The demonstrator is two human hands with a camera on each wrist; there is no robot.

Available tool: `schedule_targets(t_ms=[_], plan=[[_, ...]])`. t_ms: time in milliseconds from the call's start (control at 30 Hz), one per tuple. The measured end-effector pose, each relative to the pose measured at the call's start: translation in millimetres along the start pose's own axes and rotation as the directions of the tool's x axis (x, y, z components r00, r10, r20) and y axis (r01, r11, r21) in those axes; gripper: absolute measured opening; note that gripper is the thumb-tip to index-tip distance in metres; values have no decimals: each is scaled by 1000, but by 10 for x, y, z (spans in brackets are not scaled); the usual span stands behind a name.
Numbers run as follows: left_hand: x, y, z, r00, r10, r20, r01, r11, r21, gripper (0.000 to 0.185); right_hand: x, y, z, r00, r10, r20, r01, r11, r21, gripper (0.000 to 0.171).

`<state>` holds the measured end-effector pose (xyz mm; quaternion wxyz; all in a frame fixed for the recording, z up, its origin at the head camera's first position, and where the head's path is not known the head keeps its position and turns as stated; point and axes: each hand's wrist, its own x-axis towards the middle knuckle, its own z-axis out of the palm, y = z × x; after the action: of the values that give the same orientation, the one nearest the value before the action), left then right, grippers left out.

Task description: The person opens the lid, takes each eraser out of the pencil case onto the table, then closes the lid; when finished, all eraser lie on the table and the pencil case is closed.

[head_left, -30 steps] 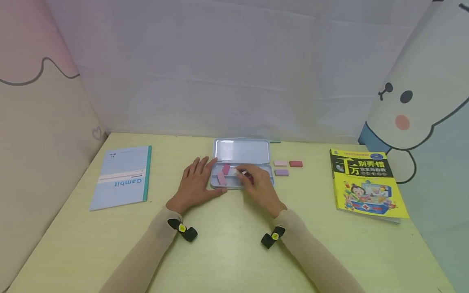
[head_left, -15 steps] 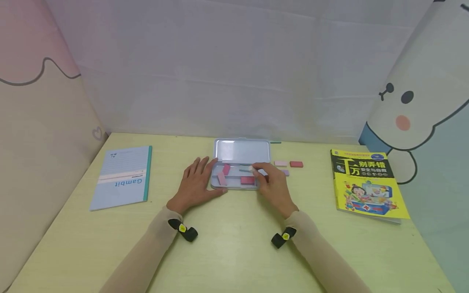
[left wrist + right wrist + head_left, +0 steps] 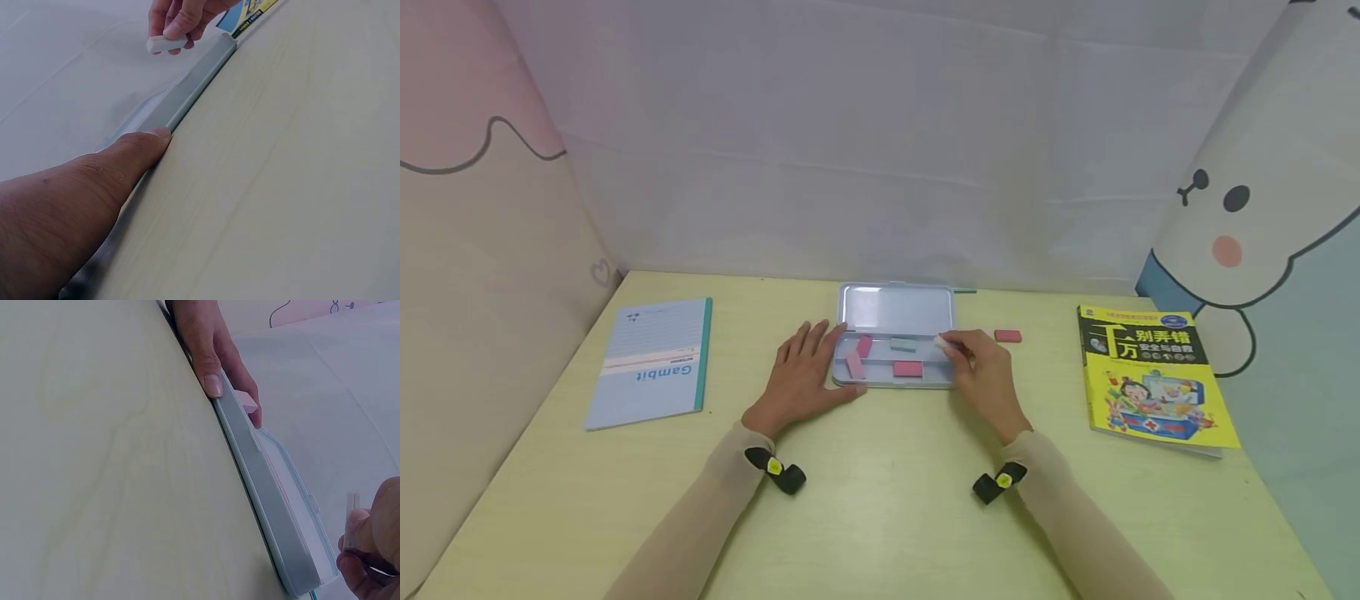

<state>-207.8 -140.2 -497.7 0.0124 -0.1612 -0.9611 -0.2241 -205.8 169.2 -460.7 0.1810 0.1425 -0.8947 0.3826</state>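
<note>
Desk (image 3: 880,517): hands flanking tin (image 3: 891,382)

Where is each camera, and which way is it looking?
Head: sits on the person's head, looking forward and down at the table; shows both sleeves, the left hand beside the tin case and the right hand pinching a white eraser.
Left wrist: low beside the left hand, looking along the case's edge toward the right hand.
Right wrist: low by the right hand, looking back along the case toward the left hand.
Both wrist views share the case and the opposite hand.
</note>
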Motion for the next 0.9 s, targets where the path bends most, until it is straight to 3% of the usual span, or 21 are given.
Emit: schedule_targets(t_ms=[400,900], plan=[[8,16,-9,1000,-7,12,7,1000,12,104,2,159,-187,998,46,-43,-48,998,-37,19],[0,15,-7,1000,-10,9,10,1000,2,104,-24,436,-427,983,165,-85,-174,978,-116,21]])
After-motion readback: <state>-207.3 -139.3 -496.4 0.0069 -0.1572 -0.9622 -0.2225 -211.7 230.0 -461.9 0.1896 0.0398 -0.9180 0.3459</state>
